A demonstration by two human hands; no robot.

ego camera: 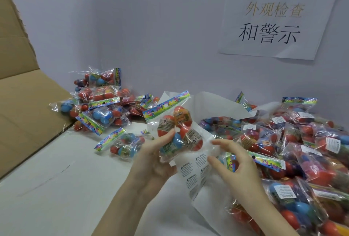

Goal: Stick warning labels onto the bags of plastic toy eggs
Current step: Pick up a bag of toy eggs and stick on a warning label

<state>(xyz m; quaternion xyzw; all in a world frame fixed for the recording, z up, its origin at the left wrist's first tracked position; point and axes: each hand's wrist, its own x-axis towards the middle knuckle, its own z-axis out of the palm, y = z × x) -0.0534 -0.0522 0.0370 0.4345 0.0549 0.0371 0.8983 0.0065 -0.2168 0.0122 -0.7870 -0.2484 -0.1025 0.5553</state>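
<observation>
Bag of toy eggs, held up at the middle of the view, a little toward 12 o'clock from the wrists. Gripped from below by the left hand, fingers curled round the bottom eggs, likely to keep the clear plastic flat and steady for a sticker. Just at 4 o'clock from the bag, the right hand, thumb and first fingers bent and reaching toward the label sheet (holding nothing yet, by the look of it). Sheet tucked under the bag, close by, so a warning label can be peeled fast. At 3 o'clock, a big heap of labelled bags, white stickers showing. At 10 o'clock, a smaller pile of bags, stickers not seen, probably waiting. At 9 o'clock, a cardboard box flap. At 1 o'clock, a paper sign on the wall.
</observation>
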